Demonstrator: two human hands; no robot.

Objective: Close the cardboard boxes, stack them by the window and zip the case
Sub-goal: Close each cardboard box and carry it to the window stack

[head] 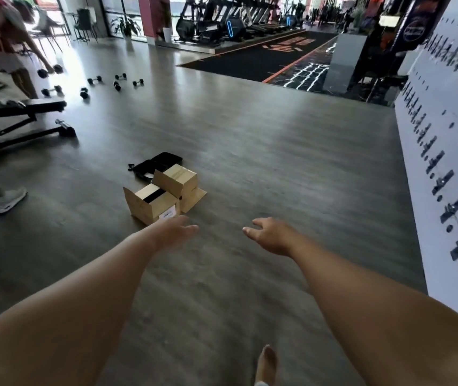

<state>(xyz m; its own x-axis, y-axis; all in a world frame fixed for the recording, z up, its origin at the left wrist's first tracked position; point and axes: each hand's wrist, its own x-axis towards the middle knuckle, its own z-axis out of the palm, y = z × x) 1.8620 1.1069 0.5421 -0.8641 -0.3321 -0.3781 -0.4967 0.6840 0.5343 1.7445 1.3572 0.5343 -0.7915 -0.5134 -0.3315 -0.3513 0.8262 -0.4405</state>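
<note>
2 cardboard boxes (164, 195), flaps open, sit touching on the floor (250, 162) before an unzipped black case (154, 164); left hand (176, 228) and right hand (271, 235) reach forward, open and empty, likely for the flaps.

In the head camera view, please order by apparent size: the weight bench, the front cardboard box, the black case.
1. weight bench
2. front cardboard box
3. black case, partly hidden behind the boxes, so this rank is unsure.
</note>
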